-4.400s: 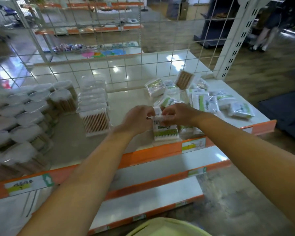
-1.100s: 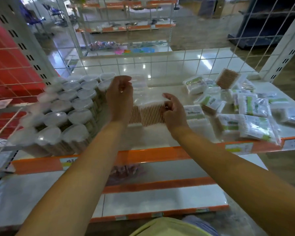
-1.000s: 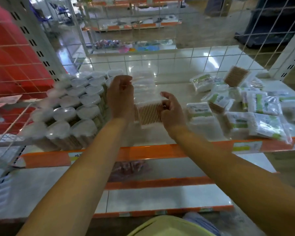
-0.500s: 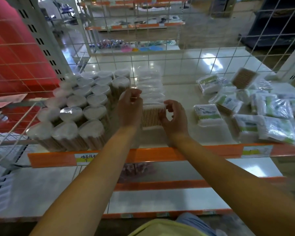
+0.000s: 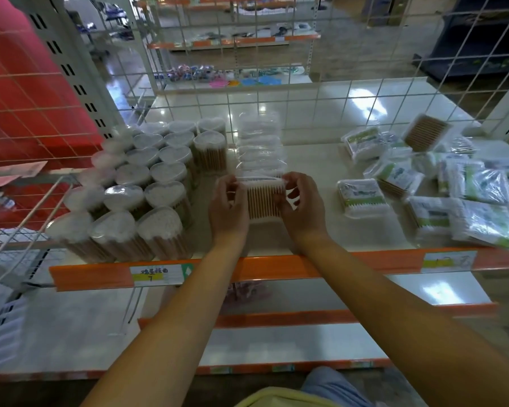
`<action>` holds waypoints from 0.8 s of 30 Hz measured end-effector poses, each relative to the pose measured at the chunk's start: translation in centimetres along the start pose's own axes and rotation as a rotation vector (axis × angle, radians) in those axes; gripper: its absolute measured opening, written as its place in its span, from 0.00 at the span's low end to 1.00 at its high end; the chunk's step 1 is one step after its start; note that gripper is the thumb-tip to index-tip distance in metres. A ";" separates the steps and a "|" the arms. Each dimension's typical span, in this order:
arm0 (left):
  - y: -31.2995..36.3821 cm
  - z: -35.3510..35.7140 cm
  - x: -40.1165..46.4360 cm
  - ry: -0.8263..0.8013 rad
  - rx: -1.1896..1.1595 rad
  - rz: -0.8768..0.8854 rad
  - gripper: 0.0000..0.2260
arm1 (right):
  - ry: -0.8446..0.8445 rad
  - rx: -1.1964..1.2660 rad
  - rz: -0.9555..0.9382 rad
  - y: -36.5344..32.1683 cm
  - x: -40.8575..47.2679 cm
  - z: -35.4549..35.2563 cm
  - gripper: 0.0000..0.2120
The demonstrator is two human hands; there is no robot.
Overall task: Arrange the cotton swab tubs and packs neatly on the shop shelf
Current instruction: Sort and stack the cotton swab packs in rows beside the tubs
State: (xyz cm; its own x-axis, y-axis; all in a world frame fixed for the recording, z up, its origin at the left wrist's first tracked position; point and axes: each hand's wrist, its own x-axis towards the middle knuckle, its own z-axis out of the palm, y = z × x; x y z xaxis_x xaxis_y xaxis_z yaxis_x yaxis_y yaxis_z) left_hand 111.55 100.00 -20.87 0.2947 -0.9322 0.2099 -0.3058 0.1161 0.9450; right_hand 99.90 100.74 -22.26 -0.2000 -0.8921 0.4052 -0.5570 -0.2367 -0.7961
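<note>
Bare forearms (image 5: 171, 327), pale-yellow top (image 5: 276, 398)

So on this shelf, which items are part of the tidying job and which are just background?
Job items:
- square swab box, held by left hand and right hand
- row of square boxes behind it
- heart-lidded tubs
- loose green-labelled packs
- tilted box

Background:
- orange price strip
- wire mesh back panel
- red panel

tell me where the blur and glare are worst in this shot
Head view: motion blur smears the green packs at the right edge and the round tubs at the left; ceiling-light glare spots the shelf behind the mesh; the square tub at centre is sharpest.
</note>
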 end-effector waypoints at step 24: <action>-0.8 -0.2 0.1 -0.109 -0.065 -0.054 0.12 | -0.065 0.030 0.062 0.2 -0.1 0.1 0.16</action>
State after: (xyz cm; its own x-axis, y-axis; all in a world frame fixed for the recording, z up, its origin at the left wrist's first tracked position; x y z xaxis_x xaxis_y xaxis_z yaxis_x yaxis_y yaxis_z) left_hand 111.96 99.89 -21.54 0.2080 -0.9690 0.1336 -0.2316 0.0840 0.9692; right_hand 99.88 100.72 -22.53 -0.1802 -0.9284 0.3250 -0.5209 -0.1903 -0.8322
